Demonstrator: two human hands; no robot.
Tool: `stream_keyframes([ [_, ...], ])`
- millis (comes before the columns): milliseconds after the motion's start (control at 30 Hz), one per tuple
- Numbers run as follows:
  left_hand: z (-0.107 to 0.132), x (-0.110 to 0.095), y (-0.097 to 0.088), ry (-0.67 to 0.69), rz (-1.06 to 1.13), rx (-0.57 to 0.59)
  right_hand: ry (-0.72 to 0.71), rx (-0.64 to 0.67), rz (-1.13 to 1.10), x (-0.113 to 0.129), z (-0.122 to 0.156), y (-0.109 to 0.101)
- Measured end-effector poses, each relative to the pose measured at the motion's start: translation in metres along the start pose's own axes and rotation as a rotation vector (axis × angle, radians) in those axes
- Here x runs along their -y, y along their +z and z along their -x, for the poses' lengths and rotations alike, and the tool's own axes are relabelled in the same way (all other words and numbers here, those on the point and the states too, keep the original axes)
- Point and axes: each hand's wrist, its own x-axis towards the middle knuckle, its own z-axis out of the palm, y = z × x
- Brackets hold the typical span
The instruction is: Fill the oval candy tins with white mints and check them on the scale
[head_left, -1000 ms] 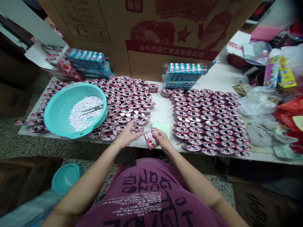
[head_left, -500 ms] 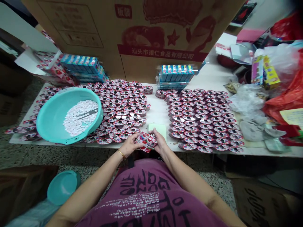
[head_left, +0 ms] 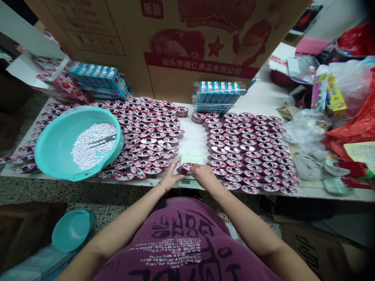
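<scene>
Over the white tabletop (head_left: 191, 134), the right hand (head_left: 203, 175) pinches a small printed carton (head_left: 184, 168); the left hand (head_left: 170, 176) spreads open beside it. Held above a pale green scale (head_left: 191, 159), the carton looks light, crushable, best gripped by its sides.

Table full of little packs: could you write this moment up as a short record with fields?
left hand: spread, beside one small pack
right hand: at that pack's right end
under the pack: pale green pad; contact unclear
teal basin: holds white pellets and a dark strip
packs on the left: crowded unevenly around the basin
packs on the right: set in neater rows
behind: large brown carton, blue boxes before it
</scene>
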Motion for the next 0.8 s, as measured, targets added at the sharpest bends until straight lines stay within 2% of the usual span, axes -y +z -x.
stream_keyframes([
  [100, 0.002, 0.007, -0.009, -0.109, -0.010, -0.110, 0.029, 0.047, 0.078, -0.016, -0.007, 0.016],
  [200, 0.015, 0.008, -0.021, -0.283, 0.040, -0.129, 0.055, 0.050, 0.068, -0.017, -0.008, 0.025],
  [300, 0.029, 0.005, -0.025, -0.495, 0.254, -0.036, 0.039, -0.015, -0.036, 0.013, -0.003, 0.020],
  [367, 0.036, 0.005, -0.027, -0.617, 0.467, 0.027, -0.070, -0.034, -0.119, 0.046, -0.001, 0.014],
  [467, 0.041, 0.006, -0.039, -0.697, 0.643, 0.014, -0.294, -0.061, -0.175, 0.089, 0.002, 0.008],
  [533, 0.044, 0.008, -0.052, -0.711, 0.637, -0.016, -0.406, -0.110, -0.222, 0.101, 0.006, 0.007],
  [600, 0.048, 0.009, -0.066, -0.691, 0.620, -0.035, -0.440, -0.119, -0.274, 0.099, 0.014, 0.008],
  [667, 0.053, 0.010, -0.078, -0.668, 0.628, -0.043, -0.415, -0.049, -0.291, 0.086, 0.022, 0.012],
  [733, 0.057, 0.010, -0.085, -0.664, 0.636, -0.048, -0.365, 0.058, -0.281, 0.065, 0.032, 0.019],
  [800, 0.059, 0.009, -0.090, -0.650, 0.614, -0.084, -0.233, 0.131, -0.257, 0.037, 0.041, 0.026],
])
